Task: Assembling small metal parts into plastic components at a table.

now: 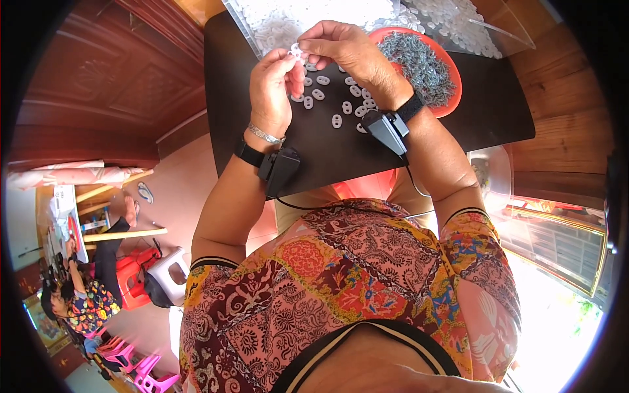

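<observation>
One small white plastic piece (296,51) pinched between both my hands, top centre of the frame, above the desk. My left hand (274,88) has its fingers (288,65) pressed together on the piece from the left; my right hand (347,52) curls over from the right, fingertips closed on the same piece. Just below my hands, more white oval pieces (344,105) lie loose on the black desk (458,111). Right of them an orange bowl (452,62) full of small grey metal parts (419,59). Upper edge: clear bag of white parts (295,16). Black wrist devices strapped on both wrists, left one (278,169), right one (388,130). Lower left of frame, another person (85,298) sits well apart near pink stools (141,373).
</observation>
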`<state>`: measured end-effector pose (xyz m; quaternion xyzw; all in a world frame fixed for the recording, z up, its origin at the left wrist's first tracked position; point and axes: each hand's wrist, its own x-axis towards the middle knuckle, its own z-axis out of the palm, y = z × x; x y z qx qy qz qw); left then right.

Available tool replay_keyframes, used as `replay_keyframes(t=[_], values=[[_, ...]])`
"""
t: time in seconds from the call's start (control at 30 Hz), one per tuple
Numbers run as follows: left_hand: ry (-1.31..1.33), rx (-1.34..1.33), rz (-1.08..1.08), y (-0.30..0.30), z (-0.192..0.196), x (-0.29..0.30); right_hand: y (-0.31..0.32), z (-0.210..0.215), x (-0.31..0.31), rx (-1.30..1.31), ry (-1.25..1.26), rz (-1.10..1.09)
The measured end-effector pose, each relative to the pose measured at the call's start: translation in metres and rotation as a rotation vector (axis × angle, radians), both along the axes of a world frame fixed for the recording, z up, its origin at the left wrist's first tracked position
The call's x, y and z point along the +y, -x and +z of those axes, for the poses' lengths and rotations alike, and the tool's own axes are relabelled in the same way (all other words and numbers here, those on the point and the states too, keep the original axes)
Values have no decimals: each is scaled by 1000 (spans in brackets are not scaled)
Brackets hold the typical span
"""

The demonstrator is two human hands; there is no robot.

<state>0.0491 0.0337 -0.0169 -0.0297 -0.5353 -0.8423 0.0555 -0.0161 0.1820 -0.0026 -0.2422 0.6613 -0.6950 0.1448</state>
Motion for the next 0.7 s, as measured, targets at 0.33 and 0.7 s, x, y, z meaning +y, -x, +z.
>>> replay_keyframes(t=[0.33, 0.7], values=[[30, -12, 46, -1, 1, 1, 4, 2, 7, -123, 5, 67], [101, -72, 76, 0, 0, 2, 6, 3, 7, -108, 59, 60]])
